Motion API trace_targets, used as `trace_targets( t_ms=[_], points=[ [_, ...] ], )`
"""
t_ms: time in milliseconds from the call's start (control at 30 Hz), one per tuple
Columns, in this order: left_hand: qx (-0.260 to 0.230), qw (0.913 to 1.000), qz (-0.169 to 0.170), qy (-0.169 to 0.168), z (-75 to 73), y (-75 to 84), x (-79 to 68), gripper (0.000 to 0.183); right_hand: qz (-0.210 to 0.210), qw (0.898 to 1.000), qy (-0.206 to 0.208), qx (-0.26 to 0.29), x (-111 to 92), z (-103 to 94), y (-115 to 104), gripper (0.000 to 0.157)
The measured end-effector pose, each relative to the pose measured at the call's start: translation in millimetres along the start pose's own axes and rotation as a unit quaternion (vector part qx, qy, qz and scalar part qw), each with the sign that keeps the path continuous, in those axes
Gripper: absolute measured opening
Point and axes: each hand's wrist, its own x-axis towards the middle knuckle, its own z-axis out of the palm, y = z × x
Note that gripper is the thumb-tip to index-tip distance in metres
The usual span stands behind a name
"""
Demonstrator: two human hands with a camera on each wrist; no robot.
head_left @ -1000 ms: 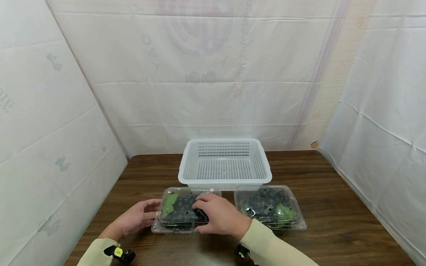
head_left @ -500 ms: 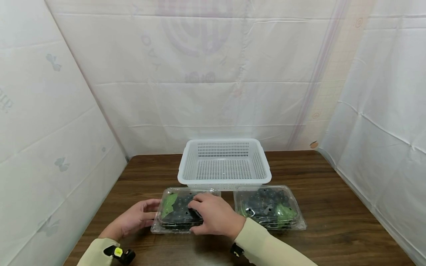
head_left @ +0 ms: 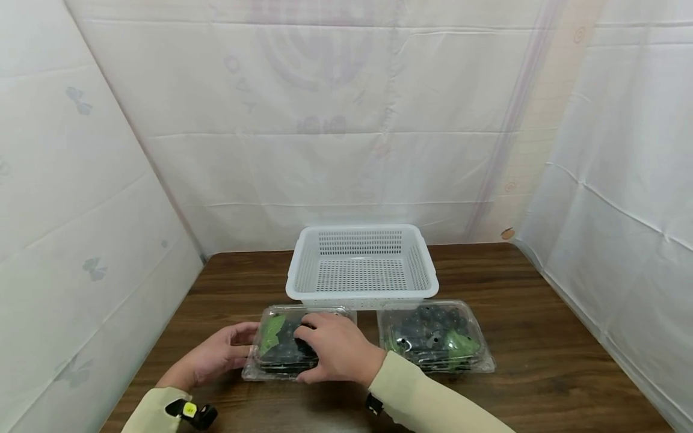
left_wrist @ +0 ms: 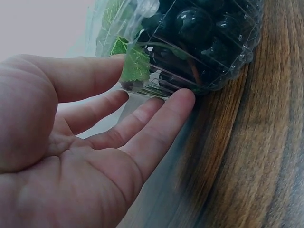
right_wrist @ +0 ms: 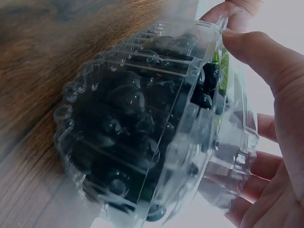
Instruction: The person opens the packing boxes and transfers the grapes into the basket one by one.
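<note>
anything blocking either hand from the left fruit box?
Nothing visible. The right hand grips the left fruit box directly, over its lid; the left hand is right at its left end. The right fruit box sits to the side, the white basket behind; neither is in between.

Clear plastic clamshell (head_left: 286, 346): ribbed walls; contains dark grapes (right_wrist: 128, 99) and a green leaf (head_left: 272, 334); lies flat on wooden table (head_left: 547, 343), near white basket (head_left: 363, 295).

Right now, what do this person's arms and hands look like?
The left hand and right hand are ungloved. The sleeves are plain pale yellow-green. A black wrist camera sits on each side; the left one bears a bright yellow label.
</note>
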Motion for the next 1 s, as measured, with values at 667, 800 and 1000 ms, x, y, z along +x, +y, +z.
trace_targets(
  t_ms=[667, 800, 1000],
  points=[
    [0.027, 0.9996, -0.005, -0.002, -1.4, 2.9, 0.2, 0.074, -0.018, 0.999, -0.027, -0.034, 25.8, 2.7, -17.2, 0.068],
    [0.034, 0.9994, -0.006, 0.003, -1.4, 4.1, -1.2, 0.073, -0.017, 0.998, -0.041, -0.039, 31.2, 2.0, -21.0, 0.067],
    [0.040, 0.9992, -0.007, 0.002, -1.4, 4.3, -2.0, 0.072, -0.010, 0.997, -0.050, -0.062, 37.5, 2.0, -26.4, 0.068]
  ],
)
